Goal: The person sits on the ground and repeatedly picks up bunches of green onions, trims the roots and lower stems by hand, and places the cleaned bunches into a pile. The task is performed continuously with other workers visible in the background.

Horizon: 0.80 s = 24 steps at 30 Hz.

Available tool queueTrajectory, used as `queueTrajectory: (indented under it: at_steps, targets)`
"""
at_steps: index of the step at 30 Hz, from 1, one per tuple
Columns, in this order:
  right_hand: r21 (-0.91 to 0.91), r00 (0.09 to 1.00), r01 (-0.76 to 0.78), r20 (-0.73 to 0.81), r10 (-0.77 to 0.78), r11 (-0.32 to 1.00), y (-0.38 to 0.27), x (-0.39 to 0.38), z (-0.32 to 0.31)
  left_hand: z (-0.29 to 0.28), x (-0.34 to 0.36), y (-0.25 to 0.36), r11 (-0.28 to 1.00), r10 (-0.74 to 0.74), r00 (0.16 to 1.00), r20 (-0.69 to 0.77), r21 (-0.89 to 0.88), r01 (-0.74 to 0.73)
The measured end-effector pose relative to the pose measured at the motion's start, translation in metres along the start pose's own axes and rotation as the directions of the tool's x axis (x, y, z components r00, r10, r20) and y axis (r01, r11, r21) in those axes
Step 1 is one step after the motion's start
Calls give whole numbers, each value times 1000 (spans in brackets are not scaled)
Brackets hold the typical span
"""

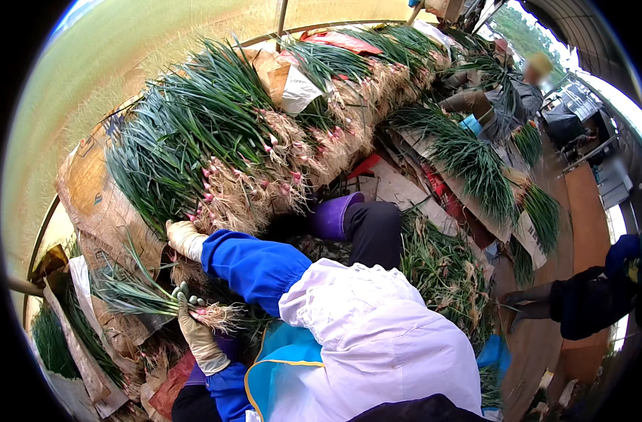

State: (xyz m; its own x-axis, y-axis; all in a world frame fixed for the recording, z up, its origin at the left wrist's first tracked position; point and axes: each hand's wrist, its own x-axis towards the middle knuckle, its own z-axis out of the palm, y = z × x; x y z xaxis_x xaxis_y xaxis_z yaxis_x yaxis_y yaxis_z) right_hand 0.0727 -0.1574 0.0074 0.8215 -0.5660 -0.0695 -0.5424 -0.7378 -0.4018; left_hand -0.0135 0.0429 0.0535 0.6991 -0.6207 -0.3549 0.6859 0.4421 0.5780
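My left hand (194,330), in a pale glove with greyish fingers, grips a small bunch of spring onions (156,301), its green leaves pointing left and pinkish bulbs with pale roots to the right. Above it, my right hand (184,238), gloved, below a blue sleeve, reaches into the near edge of a long heap of spring onions (187,133); its curled fingertips are at the bulbs and leaves, and what they hold is unclear. The heap's roots face me.
A purple bucket (328,218) is by my dark-clad knee. Loose greens (444,288) lie right of me, beyond them bundles on boards (454,151). Two co-workers (518,98) sit at upper right; another person (595,295) stands at right. Sacking (103,204) lies left.
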Motion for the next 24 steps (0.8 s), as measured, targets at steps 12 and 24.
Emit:
queueTrajectory:
  at_steps: [12,24]
  targets:
    - [370,961,71,224,-163,926,3,-98,-87,25,6,-5,871,42,999,0,490,-37]
    - [-105,909,347,281,-307,932,24,-133,-100,59,10,-54,730,365,931,-32,631,-264]
